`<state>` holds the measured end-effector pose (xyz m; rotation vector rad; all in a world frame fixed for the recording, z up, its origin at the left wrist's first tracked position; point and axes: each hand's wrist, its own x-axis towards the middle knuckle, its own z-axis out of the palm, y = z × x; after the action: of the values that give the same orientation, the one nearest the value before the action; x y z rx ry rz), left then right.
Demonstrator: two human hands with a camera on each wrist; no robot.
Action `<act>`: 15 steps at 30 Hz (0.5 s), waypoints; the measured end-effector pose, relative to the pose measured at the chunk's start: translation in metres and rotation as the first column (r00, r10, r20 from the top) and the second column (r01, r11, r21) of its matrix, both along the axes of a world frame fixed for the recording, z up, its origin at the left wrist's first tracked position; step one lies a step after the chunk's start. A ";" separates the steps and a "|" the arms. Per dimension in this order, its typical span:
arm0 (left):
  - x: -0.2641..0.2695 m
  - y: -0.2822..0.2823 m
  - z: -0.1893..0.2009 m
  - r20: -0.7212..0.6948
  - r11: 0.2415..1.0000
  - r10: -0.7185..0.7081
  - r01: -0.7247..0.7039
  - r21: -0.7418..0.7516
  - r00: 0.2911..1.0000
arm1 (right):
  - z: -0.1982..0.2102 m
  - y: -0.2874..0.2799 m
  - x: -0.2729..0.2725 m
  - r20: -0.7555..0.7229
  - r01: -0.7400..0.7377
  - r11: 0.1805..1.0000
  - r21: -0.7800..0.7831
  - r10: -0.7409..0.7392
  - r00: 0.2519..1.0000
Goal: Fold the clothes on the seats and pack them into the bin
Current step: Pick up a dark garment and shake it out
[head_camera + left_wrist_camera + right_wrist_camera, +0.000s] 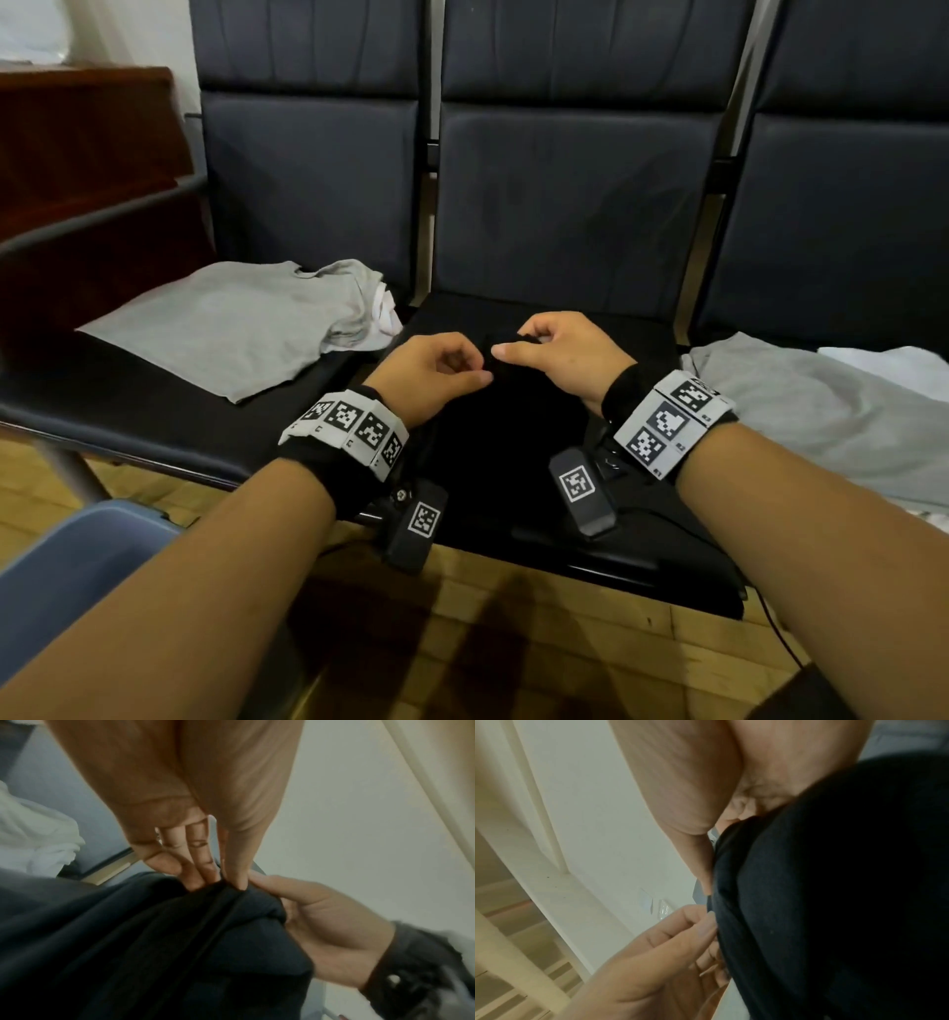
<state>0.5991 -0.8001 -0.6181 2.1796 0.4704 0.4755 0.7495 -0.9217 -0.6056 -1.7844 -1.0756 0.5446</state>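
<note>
A black garment (pixel 503 442) lies on the middle seat (pixel 667 560), hard to tell apart from the dark cushion. My left hand (pixel 475 370) pinches its bunched far edge between thumb and fingers. My right hand (pixel 516 345) pinches the same edge right beside it, the two thumbs almost touching. In the left wrist view, my left hand (pixel 218 878) nips a fold of the black garment (pixel 154 943). The right wrist view shows the black garment (pixel 834 902) draped past my right hand (pixel 706 878), whose fingers are hidden behind it.
A grey T-shirt (pixel 231 329) lies flat on the left seat with a white item (pixel 387 313) at its far corner. Another grey shirt (pixel 821 416) and a white cloth (pixel 883 362) cover the right seat. A blue bin (pixel 77 575) stands on the floor at lower left.
</note>
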 end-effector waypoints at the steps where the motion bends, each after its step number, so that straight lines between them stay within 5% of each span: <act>1: 0.000 0.002 -0.002 0.012 1.000 0.007 -0.007 0.017 1.000 | 0.001 0.000 0.000 0.005 -0.022 1.000 -0.007 0.023 1.000; 7: 0.001 0.010 -0.002 0.138 0.975 0.114 -0.085 -0.204 0.984 | 0.007 -0.013 0.012 0.183 -0.096 0.981 -0.167 0.126 0.975; 15: 0.004 -0.003 0.008 0.103 0.982 0.092 -0.073 -0.175 0.990 | 0.018 -0.032 0.010 0.217 -0.308 0.910 -0.278 0.372 0.903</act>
<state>0.6034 -0.8030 -0.6105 1.9645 0.5230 0.5767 0.7598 -0.9537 -0.5876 -1.9236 -1.5883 0.6827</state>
